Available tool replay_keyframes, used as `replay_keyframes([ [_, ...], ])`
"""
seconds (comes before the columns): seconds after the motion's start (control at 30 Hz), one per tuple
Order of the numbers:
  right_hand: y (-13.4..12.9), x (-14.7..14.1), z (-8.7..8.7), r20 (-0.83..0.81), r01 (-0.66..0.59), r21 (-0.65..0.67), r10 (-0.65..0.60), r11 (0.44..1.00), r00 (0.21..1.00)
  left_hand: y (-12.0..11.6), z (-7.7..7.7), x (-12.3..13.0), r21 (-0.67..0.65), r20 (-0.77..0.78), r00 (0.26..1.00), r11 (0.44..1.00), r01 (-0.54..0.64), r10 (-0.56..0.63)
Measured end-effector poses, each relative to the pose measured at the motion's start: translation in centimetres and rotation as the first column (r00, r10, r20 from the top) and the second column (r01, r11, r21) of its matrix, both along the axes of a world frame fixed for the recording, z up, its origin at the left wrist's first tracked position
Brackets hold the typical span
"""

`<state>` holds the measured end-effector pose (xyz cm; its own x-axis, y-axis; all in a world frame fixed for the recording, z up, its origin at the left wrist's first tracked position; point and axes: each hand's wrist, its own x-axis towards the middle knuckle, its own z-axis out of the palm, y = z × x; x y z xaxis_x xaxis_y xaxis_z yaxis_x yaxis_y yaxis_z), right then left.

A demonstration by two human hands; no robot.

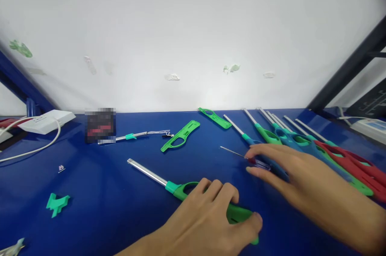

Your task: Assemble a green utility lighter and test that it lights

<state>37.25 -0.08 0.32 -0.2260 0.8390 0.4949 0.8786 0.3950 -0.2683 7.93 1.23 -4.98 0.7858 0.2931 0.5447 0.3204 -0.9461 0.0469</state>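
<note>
Blue table (99, 215): green lighter (180, 192) lying under the left hand (211, 215), right hand (298, 179) standing apart at a screwdriver (261, 164)

A row of lighters (313, 149) is lying on the right, partly behind the right hand; the green lighter is lying apart from it, its long axis running from far left to near right. The left hand, the nearer, is clamping over its handle, fingers curling; the right hand is resting beyond and rightward, finger and thumb flanking the screwdriver, firmness of grip being impossible to tell. The lighter is showing a shiny metal tube (147, 173), teal collar (171, 187) and partly covered green body; the smaller screwdriver is pointing leftward, its grip looking red and purple
</note>
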Motion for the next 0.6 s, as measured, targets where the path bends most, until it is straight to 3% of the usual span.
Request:
replay_keyframes([
  [0.07, -1.4, -0.4, -1.4, 0.000, -0.030, 0.004, 0.030, 1.000, 1.000, -0.2, -0.1, 0.1, 0.042, 0.026, 1.000, 0.999, -0.014, 0.013],
  [0.27, -4.4, 0.1, -4.3, 0.039, -0.213, -0.219, 0.226, 0.952, 0.973, -0.5, -1.1, 1.2, 0.173, 0.176, 0.984, 0.985, 0.007, -0.038],
  [0.43, -3.8, 0.5, -4.0, -0.134, -0.286, -0.382, 0.254, 0.879, 0.958, 0.1, -0.1, 1.3, 0.298, 0.253, 0.961, 0.954, 0.033, -0.112],
  [0.6, -3.8, -0.1, -3.9, -0.194, -0.283, -0.382, 0.224, 0.879, 0.955, 0.7, 1.2, 0.4, 0.377, 0.295, 0.950, 0.926, -0.015, -0.105],
])
